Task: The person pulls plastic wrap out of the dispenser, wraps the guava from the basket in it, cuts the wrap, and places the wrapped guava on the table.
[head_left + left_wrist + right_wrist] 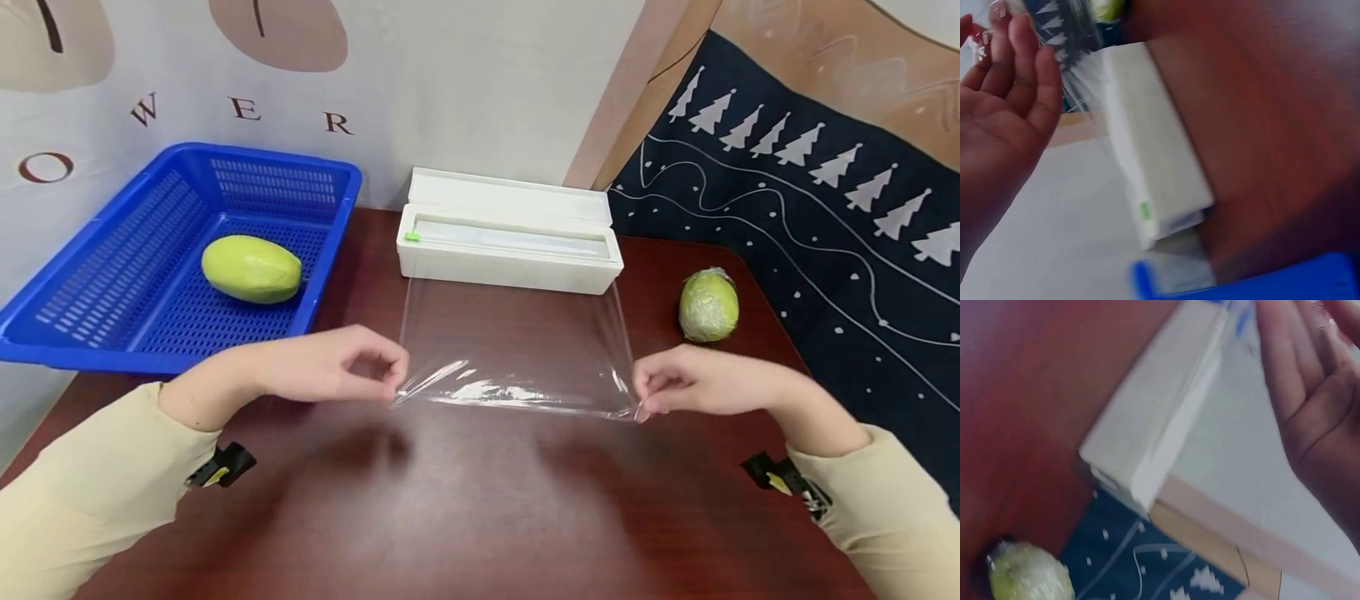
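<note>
A sheet of clear cling film (pixel 517 350) stretches from a white cling film dispenser box (pixel 510 267) toward me, above the table. My left hand (pixel 341 367) pinches the sheet's near left corner between thumb and fingers. At the near right corner, my right hand (pixel 693 379) pinches it the same way. Creases gather along the sheet's shiny near edge. The box's lid stands raised at the back, and a green slider (pixel 412 237) sits at its left end. In the left wrist view the box (pixel 1154 137) lies beyond my hand (pixel 1010 119).
A blue plastic basket (pixel 333 242) at the left holds one smooth yellow-green oval fruit (pixel 251 268). Right of the box, a similar fruit wrapped in film (pixel 708 305) rests on the dark red wooden table (pixel 465 517). Printed cloths hang behind.
</note>
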`<state>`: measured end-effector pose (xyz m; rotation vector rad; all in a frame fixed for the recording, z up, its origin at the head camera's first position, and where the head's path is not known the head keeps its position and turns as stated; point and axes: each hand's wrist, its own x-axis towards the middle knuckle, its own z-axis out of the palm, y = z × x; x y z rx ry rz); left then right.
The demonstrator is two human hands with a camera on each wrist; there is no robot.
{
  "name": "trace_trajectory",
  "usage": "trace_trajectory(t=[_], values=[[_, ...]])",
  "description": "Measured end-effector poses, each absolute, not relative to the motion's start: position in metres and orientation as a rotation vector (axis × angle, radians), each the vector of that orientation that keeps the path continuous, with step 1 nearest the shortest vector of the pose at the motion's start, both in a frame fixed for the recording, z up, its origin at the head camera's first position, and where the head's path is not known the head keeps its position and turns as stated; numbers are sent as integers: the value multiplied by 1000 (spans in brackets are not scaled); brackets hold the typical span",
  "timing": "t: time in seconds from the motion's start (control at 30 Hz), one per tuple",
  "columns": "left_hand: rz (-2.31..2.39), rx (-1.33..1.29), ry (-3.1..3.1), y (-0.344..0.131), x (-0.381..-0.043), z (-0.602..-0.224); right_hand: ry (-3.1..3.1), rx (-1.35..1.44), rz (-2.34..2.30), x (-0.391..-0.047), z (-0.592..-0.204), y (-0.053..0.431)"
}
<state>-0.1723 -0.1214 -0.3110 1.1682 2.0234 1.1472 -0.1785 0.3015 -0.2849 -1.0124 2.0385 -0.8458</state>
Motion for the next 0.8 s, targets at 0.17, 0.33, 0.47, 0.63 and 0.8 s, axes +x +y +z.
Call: trace_trajectory(t=[0.17, 0.33, 0.47, 0.63, 0.8], values=[[909, 1089, 2106, -113, -167, -343, 2212, -1012, -548, -168, -317, 284], [652, 1069, 2200, -104, -162, -369, 2318, -1072, -338, -162, -347, 273], [558, 1120, 2248, -101, -160, -381, 2385, -1112, -272, -157, -359, 274], [565, 1172, 2235, -101, -160, -387, 2415, -1121, -296, -151, -365, 283], [582, 1184, 2216, -102, -160, -389, 2446, -1190, -302, -145, -371, 289]])
